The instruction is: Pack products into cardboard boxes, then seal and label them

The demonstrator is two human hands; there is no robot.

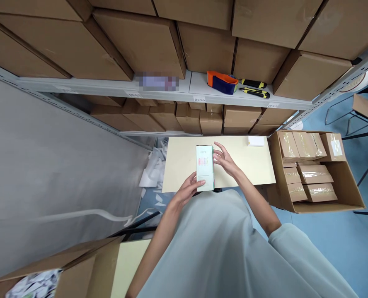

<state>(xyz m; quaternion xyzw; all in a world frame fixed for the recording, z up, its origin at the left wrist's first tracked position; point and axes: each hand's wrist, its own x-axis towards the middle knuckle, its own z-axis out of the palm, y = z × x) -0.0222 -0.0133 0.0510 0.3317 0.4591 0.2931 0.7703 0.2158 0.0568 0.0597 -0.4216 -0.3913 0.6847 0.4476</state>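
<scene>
A tall pale-green printed box is held upright above the cream table, close in front of my body. My left hand grips its lower left corner, with the thumb lying across the front face. Beside the box's right edge is my right hand, fingers spread and curved. Its fingertips are at the box's side; whether they press on it I cannot tell. Small coloured pictures show on the box front. A small white box lies at the table's far right corner.
Shelves full of cardboard boxes rise behind the table. An orange and blue strap roll and yellow-black cutters lie on one shelf. At right stands an open carton of taped parcels. Paper scraps lie at left.
</scene>
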